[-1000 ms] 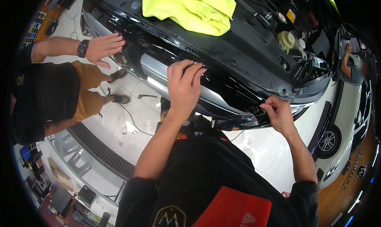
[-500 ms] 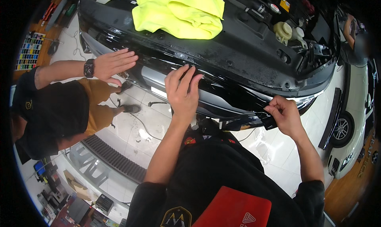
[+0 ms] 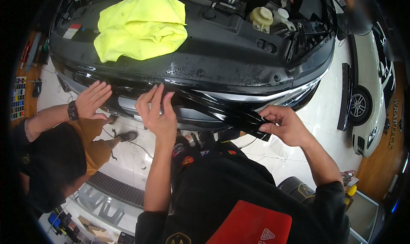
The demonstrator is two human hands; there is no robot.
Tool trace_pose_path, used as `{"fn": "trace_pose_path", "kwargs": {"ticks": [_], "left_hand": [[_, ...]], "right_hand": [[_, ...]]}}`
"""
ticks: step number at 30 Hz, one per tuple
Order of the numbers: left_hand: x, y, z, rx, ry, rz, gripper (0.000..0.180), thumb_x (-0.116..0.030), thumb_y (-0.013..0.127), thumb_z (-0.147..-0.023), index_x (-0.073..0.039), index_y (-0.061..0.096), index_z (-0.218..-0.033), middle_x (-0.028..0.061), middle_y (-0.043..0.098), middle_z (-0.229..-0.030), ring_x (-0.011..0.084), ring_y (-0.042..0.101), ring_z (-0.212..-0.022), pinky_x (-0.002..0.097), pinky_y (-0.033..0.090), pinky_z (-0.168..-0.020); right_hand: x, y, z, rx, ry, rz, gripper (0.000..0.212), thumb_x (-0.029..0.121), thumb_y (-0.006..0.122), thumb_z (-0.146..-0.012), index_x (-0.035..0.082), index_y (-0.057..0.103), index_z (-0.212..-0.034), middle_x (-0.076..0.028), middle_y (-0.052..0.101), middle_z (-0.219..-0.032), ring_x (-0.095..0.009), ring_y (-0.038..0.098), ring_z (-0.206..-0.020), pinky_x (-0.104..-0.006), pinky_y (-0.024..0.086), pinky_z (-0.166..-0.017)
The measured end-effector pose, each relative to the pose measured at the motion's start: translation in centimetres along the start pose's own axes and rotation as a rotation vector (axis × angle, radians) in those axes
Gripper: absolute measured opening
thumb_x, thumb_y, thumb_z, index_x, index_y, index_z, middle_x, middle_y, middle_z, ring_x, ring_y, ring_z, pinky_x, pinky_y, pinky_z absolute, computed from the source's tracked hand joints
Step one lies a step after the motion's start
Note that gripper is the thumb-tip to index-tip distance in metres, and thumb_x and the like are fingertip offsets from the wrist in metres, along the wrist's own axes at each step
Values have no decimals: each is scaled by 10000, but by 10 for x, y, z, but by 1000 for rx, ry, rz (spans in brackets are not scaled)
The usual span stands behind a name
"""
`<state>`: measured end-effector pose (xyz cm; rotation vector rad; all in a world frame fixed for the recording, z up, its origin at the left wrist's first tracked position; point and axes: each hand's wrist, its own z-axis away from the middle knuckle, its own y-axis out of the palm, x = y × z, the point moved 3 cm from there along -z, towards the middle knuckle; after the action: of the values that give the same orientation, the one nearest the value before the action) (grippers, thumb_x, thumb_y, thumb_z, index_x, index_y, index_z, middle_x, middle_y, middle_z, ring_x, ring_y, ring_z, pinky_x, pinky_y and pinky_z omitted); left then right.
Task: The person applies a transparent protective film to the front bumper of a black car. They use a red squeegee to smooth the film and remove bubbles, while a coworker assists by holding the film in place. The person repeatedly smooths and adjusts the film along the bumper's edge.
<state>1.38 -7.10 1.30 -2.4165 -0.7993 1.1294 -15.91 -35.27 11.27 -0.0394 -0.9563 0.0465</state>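
Observation:
A strip of glossy black film [image 3: 213, 111] runs along the front trim of a car with its hood raised. Its right end hangs off the car, pinched between the thumb and fingers of my right hand [image 3: 284, 125]. My left hand [image 3: 159, 118] rests its fingertips on the film near the middle of the trim, fingers apart and gripping nothing. Further left, a co-worker's flat hand [image 3: 92, 101] with a black watch presses on the same trim. Between my hands the film is stretched and creased, away from the silver strip above it.
A bright yellow cloth [image 3: 141, 26] lies on the black engine cover [image 3: 230, 43], which is wet in places. A small red-and-white squeegee [image 3: 72, 31] sits at its left. The co-worker [image 3: 55, 158] stands on my left. A white car [image 3: 369, 103] is parked at right.
The view has shifted right. My right hand has drawn the film's right end away from the trim, baring the silver strip. My left hand and the co-worker's hand keep their places on the trim.

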Motion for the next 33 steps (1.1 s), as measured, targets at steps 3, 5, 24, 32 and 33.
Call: {"fn": "trace_pose_path", "kwargs": {"ticks": [3,5,24,32,33], "left_hand": [[2,1,0,5,-1,-8,376,-63,886,-824,-71,810,-1192,63,730,-1149,286,621,-1079,417,505,-964],[3,-1,0,15,-8,-19,417,-59,893,-814,-67,801,-1220,59,723,-1132,285,614,-1073,418,506,-953],[3,-3,-1,56,-18,-31,419,-62,871,-846,-78,790,-1257,80,701,-1190,279,619,-1102,404,499,-945],[3,-3,0,41,-29,18,412,-56,868,-849,-70,789,-1253,87,698,-1203,279,616,-1103,395,512,-927],[3,-2,-1,39,-17,13,414,-52,869,-845,-70,789,-1251,88,698,-1204,279,616,-1102,394,513,-924]], "right_hand": [[-4,-23,12,53,121,44,107,-2,756,-976,-32,713,-1068,-15,737,-926,-56,627,-854,-251,502,-783],[-10,-43,19,31,149,130,87,12,767,-969,-25,724,-1035,3,725,-893,-53,617,-830,-247,491,-761],[-55,-99,3,-575,-118,738,238,148,847,-905,-30,691,-932,-211,707,-796,-308,648,-668,-391,517,-669],[-45,-97,15,-538,-223,845,254,168,858,-898,-15,681,-893,-208,685,-738,-363,649,-627,-421,507,-628],[-49,-96,21,-533,-230,849,258,168,860,-895,-15,679,-880,-205,678,-724,-357,642,-626,-421,497,-621]]}}
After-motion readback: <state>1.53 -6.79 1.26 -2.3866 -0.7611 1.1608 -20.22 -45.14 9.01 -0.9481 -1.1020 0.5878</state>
